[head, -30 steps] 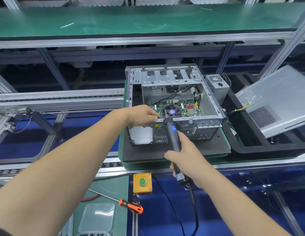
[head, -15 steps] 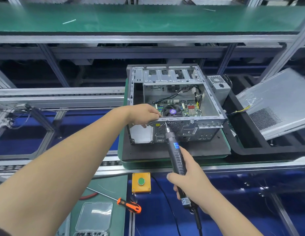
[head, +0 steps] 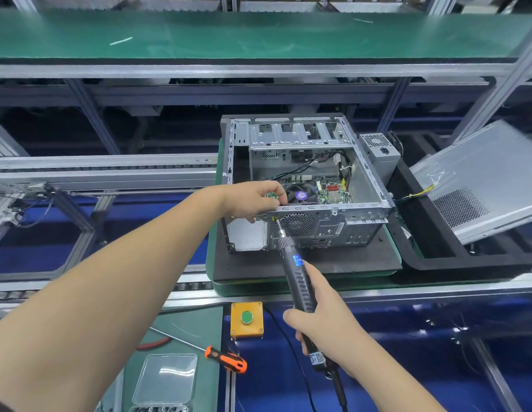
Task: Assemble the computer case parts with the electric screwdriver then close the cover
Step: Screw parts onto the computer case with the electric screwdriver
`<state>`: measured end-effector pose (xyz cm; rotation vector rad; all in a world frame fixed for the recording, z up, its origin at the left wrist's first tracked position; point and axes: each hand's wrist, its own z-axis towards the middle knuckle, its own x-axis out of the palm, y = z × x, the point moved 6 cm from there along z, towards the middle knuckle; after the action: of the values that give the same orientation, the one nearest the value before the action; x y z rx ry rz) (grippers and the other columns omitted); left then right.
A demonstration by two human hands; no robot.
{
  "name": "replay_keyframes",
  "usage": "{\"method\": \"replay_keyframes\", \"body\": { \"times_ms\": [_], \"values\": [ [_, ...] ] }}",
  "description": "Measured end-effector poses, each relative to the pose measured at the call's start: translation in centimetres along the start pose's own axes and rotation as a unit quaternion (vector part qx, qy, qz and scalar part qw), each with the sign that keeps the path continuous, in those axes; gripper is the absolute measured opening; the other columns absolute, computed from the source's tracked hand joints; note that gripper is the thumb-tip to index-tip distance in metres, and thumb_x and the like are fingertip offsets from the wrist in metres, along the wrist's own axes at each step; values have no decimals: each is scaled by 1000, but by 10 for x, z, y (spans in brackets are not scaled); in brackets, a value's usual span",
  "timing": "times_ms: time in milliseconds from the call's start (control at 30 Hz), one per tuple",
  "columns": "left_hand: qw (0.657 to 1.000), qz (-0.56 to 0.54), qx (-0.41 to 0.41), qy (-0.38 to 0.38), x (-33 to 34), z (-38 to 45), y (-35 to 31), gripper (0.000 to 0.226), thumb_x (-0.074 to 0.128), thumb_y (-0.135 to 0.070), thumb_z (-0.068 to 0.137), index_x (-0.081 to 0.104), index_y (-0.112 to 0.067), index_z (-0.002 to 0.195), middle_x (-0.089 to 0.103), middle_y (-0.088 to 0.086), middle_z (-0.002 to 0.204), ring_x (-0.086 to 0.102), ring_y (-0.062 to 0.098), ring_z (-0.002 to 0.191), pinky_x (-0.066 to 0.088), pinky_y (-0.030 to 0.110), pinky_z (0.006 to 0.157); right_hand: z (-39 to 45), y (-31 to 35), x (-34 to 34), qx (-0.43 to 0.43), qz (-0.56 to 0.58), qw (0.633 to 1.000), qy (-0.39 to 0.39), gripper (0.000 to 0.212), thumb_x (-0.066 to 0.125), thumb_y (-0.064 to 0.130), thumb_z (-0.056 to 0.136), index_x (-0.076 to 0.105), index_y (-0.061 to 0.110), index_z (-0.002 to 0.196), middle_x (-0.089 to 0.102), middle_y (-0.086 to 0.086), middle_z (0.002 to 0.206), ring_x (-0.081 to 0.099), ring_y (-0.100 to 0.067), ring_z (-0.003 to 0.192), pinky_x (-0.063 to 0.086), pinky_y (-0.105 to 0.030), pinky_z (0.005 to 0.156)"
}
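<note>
The right hand (head: pixel 324 316) curls around the lower body of the black electric screwdriver (head: pixel 298 281), forearm coming in from the lower right, tool tilted up and to the left. Its bit meets the rear panel of the open computer case (head: pixel 362 185) just below the near top rail, beside the round fan grille (head: pixel 298 224). The left hand (head: pixel 252 197) reaches in from the lower left and grips that same near rail at the case's near left corner, fingers hooked over the top edge, thumb under it.

The case lies on a black foam pad (head: pixel 347 263), toward the pad's far edge; the pad's near strip is bare. The cover (head: pixel 481 179) leans tilted in the black tray (head: pixel 422 257) at the right, apart from the case. An orange-handled screwdriver (head: pixel 226 359) lies at the near edge of the green mat (head: pixel 196 319), by a yellow button box (head: pixel 246 319).
</note>
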<state>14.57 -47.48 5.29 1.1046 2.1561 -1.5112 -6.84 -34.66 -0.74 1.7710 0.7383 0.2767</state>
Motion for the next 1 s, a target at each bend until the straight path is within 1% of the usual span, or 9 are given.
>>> {"method": "replay_keyframes", "body": {
  "times_ms": [67, 133, 233, 333, 400, 533, 667, 900, 1000],
  "values": [
    [1000, -4, 6, 0, 0, 0, 0, 19, 50, -30, 104, 58, -36, 120, 61, -15, 77, 61, 6, 76, 58, 40, 91, 0, 1, 2, -1, 1, 1000, 2, 85, 71, 24, 73, 36, 84, 122, 67, 0, 100, 63, -16, 59, 57, -34, 52],
    [1000, -6, 10, 3, 0, 0, 0, 23, 49, -27, 104, 56, -39, 122, 58, -19, 70, 58, -2, 64, 58, 38, 89, 0, 1, 3, -2, 2, 1000, 3, 86, 71, 24, 73, 36, 82, 126, 66, 2, 102, 63, -16, 59, 57, -34, 52],
    [1000, -16, 9, 18, 0, 0, 0, 29, 43, -20, 101, 60, -40, 115, 49, -9, 66, 49, 5, 55, 56, 44, 94, 0, 0, 3, 0, 3, 1000, 4, 87, 71, 26, 71, 35, 78, 131, 65, 2, 105, 63, -15, 59, 57, -33, 52],
    [999, -24, 20, 34, 0, -1, -4, 28, 41, -21, 104, 67, -32, 110, 55, 4, 84, 50, 17, 75, 52, 53, 101, 0, 0, 1, -1, 8, 1000, -1, 88, 71, 29, 68, 36, 76, 134, 65, -6, 104, 64, -17, 60, 57, -34, 53],
    [999, -29, 23, 36, -1, -4, -7, 29, 42, -24, 106, 70, -31, 108, 60, 4, 102, 53, 20, 88, 53, 51, 101, 1, 1, -1, -4, 11, 1000, -4, 89, 72, 30, 68, 36, 74, 136, 64, -7, 104, 64, -17, 61, 57, -34, 53],
    [998, -28, 26, 45, -3, -4, -7, 24, 46, -28, 107, 70, -26, 107, 66, 10, 115, 63, 20, 100, 56, 43, 97, 4, 6, -4, -9, 14, 1000, -2, 90, 71, 28, 70, 35, 71, 140, 64, -8, 100, 63, -18, 59, 57, -35, 53],
    [997, -36, 40, 52, -2, -3, -6, 19, 52, -30, 106, 63, -23, 92, 63, -5, 88, 66, 11, 92, 54, 36, 89, 6, 11, -5, -16, 13, 1000, 1, 87, 70, 26, 72, 36, 74, 135, 64, -8, 95, 62, -18, 58, 56, -34, 53],
    [998, -16, 35, 45, -3, -1, -6, 19, 49, -32, 106, 60, -21, 94, 64, -14, 83, 72, 16, 104, 57, 36, 81, 7, 21, -9, -23, -16, 1000, -2, 85, 68, 26, 74, 31, 87, 120, 67, -2, 102, 62, -14, 55, 56, -29, 53],
    [999, 10, 23, 40, -3, -1, -5, 24, 46, -34, 105, 57, -29, 85, 62, -19, 76, 72, 12, 99, 61, 42, 83, 9, 23, -9, -25, -32, 999, -5, 87, 68, 26, 75, 29, 84, 126, 66, 2, 110, 64, -12, 56, 57, -29, 54]
  ]
}}
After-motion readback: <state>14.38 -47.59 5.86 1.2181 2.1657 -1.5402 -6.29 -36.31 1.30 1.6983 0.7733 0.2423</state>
